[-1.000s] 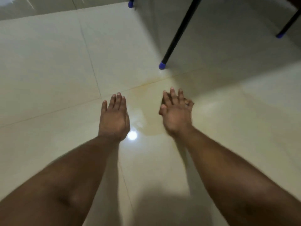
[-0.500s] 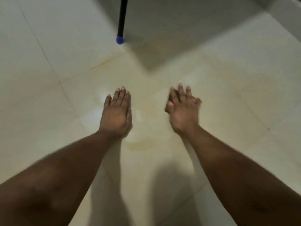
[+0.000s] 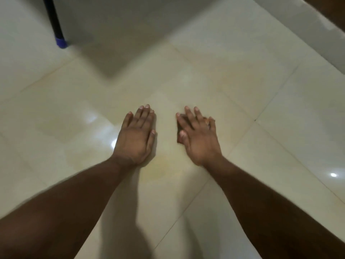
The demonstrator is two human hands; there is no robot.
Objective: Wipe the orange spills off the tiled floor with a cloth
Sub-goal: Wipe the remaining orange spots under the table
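Observation:
My left hand (image 3: 136, 135) lies flat on the glossy cream tiled floor (image 3: 280, 146), palm down, with nothing in it. My right hand (image 3: 197, 135) presses down beside it, fingers spread over a small dark cloth (image 3: 180, 125). Only the cloth's edges show between and beside the fingers. A faint orange spill (image 3: 158, 171) stains the tile between my two wrists. A paler orange film (image 3: 240, 71) spreads over the tile beyond my right hand.
A black furniture leg with a blue foot (image 3: 60, 42) stands at the upper left and casts a broad shadow across the floor. A raised pale ledge (image 3: 317, 40) runs along the upper right, with dark wood (image 3: 334, 10) behind it.
The view has swung to the right, so the blue-footed leg now sits at the far left. Both hands stay flat on the floor, and the right hand with the cloth has slid slightly.

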